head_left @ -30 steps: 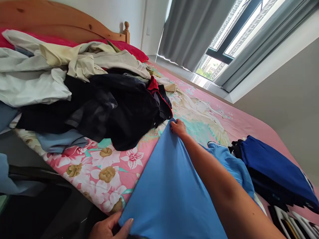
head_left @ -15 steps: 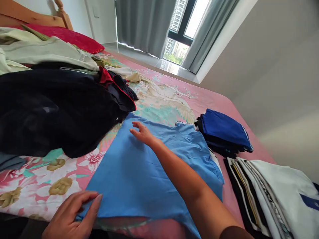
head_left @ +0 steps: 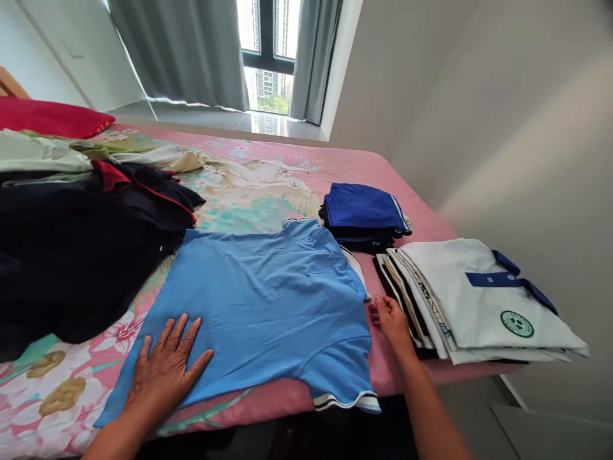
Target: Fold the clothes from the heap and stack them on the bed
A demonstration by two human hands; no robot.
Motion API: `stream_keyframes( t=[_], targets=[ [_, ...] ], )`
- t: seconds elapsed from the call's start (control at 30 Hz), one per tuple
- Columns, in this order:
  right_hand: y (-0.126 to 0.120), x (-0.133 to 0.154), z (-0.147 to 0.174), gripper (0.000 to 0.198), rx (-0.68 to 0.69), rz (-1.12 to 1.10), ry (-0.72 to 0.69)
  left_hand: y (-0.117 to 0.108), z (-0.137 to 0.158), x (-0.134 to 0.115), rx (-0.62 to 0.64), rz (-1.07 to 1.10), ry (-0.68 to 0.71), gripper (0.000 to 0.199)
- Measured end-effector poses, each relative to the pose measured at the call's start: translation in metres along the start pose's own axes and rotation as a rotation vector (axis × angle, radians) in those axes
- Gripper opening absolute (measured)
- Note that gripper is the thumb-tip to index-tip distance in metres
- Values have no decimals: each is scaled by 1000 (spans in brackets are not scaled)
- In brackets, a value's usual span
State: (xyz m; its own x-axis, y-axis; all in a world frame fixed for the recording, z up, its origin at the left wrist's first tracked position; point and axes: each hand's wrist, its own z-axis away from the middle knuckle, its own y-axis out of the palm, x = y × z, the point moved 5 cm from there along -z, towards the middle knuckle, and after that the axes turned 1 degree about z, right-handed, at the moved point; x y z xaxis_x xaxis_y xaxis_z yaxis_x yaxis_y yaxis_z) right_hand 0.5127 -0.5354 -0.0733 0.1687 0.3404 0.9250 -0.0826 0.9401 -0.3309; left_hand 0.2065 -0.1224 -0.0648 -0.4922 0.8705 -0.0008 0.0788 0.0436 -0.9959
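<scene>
A light blue short-sleeved shirt (head_left: 258, 287) lies spread on the bed, its collar to the right and its hem to the left. One sleeve, with a white and dark striped cuff, hangs at the bed's front edge. My left hand (head_left: 165, 364) rests flat on the shirt near the hem, fingers spread. Just beside the collar, my right hand (head_left: 393, 322) has its fingers curled together, thumb near the index finger. Whether a bit of the collar is pinched there is hidden.
To the right sits a pile of folded shirts topped by a white polo shirt (head_left: 460, 300). Behind the collar is a stack with blue folded clothing (head_left: 361, 207) on top. Black clothing (head_left: 86, 255) covers the left side. A red pillow (head_left: 52, 118) lies farther back on the flowered bedsheet (head_left: 253, 172).
My right hand has moved from the shirt's far hem corner to beside its collar. My left hand has flattened onto the shirt near the hem. The view has turned to the right.
</scene>
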Motion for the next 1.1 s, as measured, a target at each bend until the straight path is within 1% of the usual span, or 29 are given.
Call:
stream_keyframes(
  t=[0.07, 0.1, 0.17, 0.23, 0.3, 0.33, 0.4, 0.43, 0.5, 0.57, 0.63, 0.7, 0.77, 0.83, 0.87, 0.9, 0.97, 1.03, 1.1],
  targets=[
    [7, -2, 4, 48, 130, -22, 130, -7, -5, -2, 40, -9, -41, 69],
    [11, 1, 5, 47, 174, -31, 170, -12, -11, -5, 53, -3, -61, 67],
    [20, 11, 2, 43, 221, -90, 192, -23, -26, -25, 57, 55, -39, 58],
    [27, 20, -4, 37, 234, -192, 169, -32, -47, -63, 40, 171, 85, 45],
    [29, 24, -9, 32, 227, -283, 139, -38, -70, -111, 15, 282, 216, 36],
    [29, 24, -11, 30, 212, -316, 121, -39, -82, -134, -5, 307, 233, 34],
    [25, 22, -12, 28, 160, -377, 80, -36, -100, -173, -35, 318, 201, 37],
    [22, 20, -12, 27, 123, -414, 63, -32, -106, -187, -43, 304, 162, 40],
    [15, 16, -11, 28, 42, -454, 32, -24, -111, -207, -45, 253, 114, 53],
    [9, 13, -12, 27, -27, -385, 18, -17, -108, -216, -31, 203, 147, 63],
    [7, 14, -15, 28, -61, -262, 12, -13, -104, -220, -4, 182, 238, 62],
    [5, 20, -18, 34, -85, -176, -9, -11, -101, -219, 22, 181, 301, 59],
    [2, 34, -21, 42, -144, -15, -125, -11, -101, -217, 33, 180, 317, 59],
    [2, 52, -24, 45, -193, 261, -288, -12, -102, -217, 34, 180, 314, 60],
    [3, 59, -27, 46, -198, 397, -347, -12, -102, -217, 35, 182, 317, 60],
    [6, 64, -31, 47, -185, 503, -366, -13, -102, -218, 36, 186, 320, 60],
    [11, 67, -43, 49, -116, 608, -294, -13, -102, -219, 35, 194, 322, 60],
    [19, 66, -58, 50, -3, 629, -185, -13, -101, -218, 31, 202, 322, 60],
    [28, 67, -70, 41, 115, 602, -136, -12, -100, -218, 27, 209, 322, 61]
  ],
)
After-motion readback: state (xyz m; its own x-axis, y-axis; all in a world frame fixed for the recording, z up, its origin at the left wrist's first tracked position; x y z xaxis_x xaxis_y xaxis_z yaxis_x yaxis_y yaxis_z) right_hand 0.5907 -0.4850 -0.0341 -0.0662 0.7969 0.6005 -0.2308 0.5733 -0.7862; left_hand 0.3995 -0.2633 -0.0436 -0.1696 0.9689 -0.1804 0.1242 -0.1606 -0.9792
